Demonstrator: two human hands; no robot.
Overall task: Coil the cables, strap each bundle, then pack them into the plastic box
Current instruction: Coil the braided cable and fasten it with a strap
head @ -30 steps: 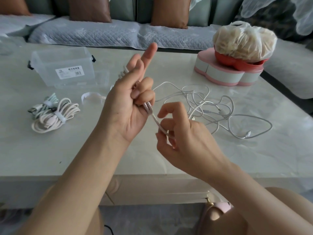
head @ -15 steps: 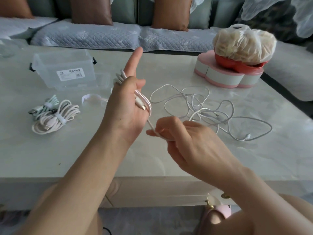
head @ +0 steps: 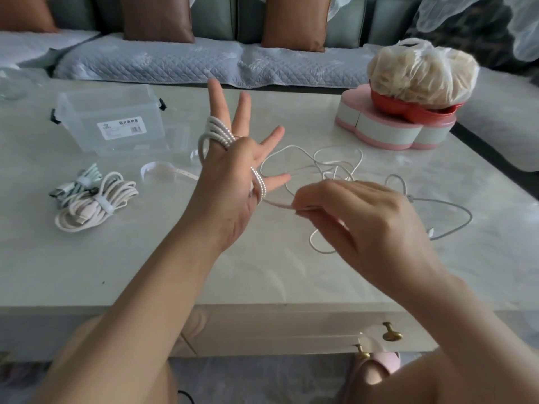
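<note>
My left hand is raised over the table with its fingers spread straight. A white braided cable is looped several times around the index finger and thumb of that hand. From the thumb the cable runs right to my right hand, which pinches it between thumb and fingers. Behind my right hand lies a loose tangle of white and grey cables. Two strapped bundles lie at the left. The clear plastic box stands open behind them.
A loose white strap lies between the box and my left hand. At the back right, a pink heart-shaped container carries a red bowl and a bagged bundle. A sofa runs behind the table. Drawer knobs show below the front edge.
My left hand has opened from curled to spread fingers, with more loops around it. My right hand has moved right and up, drawing the cable taut.
</note>
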